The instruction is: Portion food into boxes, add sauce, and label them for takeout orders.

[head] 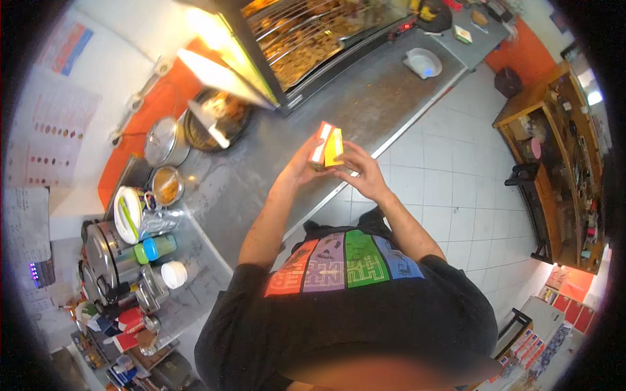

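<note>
A small red, white and yellow carton is held up over the edge of the metal counter. My left hand grips it from the left side and underneath, its thumb on the red face. Around the carton's lower right curve the fingers of my right hand, touching its yellow part. Beyond my hands stands a lit glass food cabinet with trays of browned food on racks. Left of it is a black pan of food with a broad knife or cleaver across it.
Pots with lids, a bowl of orange food and stacked white tubs crowd the left. A white dish sits at the counter's far end. Wooden shelving stands across the tiled floor to the right.
</note>
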A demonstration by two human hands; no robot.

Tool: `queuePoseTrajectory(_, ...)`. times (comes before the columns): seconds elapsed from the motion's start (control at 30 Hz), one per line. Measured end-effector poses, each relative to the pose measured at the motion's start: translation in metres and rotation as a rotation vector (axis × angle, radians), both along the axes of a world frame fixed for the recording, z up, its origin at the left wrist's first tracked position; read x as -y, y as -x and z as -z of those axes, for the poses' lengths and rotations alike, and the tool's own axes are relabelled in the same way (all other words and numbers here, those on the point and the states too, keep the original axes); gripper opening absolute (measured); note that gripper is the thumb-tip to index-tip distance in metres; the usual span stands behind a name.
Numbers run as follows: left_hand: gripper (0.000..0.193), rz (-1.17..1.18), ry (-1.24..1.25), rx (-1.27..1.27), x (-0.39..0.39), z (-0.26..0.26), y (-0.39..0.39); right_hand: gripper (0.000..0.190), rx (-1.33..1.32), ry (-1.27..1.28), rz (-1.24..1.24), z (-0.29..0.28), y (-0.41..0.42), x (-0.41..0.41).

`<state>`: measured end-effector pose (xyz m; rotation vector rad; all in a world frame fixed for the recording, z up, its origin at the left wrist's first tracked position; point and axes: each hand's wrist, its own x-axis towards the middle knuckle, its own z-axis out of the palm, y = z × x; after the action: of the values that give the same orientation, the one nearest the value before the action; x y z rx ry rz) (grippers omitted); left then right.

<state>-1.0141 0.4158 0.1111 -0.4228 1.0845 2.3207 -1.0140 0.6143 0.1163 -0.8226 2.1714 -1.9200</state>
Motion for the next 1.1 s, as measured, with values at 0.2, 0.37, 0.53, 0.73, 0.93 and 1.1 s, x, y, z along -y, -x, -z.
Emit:
queuePoseTrajectory(0.2, 0.065, 0.054, -0.099, -0.214, -0.141, -0.029, 0.067, 0.019, -0.209, -0.079, 0.353, -0.025, 0.046, -0.124)
queuePoseTrajectory(0.37, 0.049, 0.086, -0.270, -0.065, -0.243, -0.037, 0.126, 0.017, -0.387, -0.131, 0.510, -0.057, 0.089, -0.218)
queuePoseTrajectory(0.53, 0.048, 0.088, -0.296, -0.126, -0.331, -0.068, 0.176, 0.015, -0.388, -0.177, 0.561, -0.081, 0.134, -0.300)
queuePoseTrajectory(0.73, 0.071, 0.212, -0.113, -0.306, -0.402, -0.073, 0.259, 0.029, -0.236, 0.081, 0.567, -0.077, 0.203, -0.357)
queuePoseTrajectory(0.93, 0.097, -0.043, 0.644, -1.094, -0.468, -0.054, 0.371, 0.041, 0.187, 0.674, 0.544, -0.077, 0.302, -0.427)
queuePoseTrajectory(1.1, 0.099, -0.058, 0.832, -1.222, -0.532, -0.082, 0.457, 0.022, -0.061, 0.212, 0.702, -0.077, 0.403, -0.489)
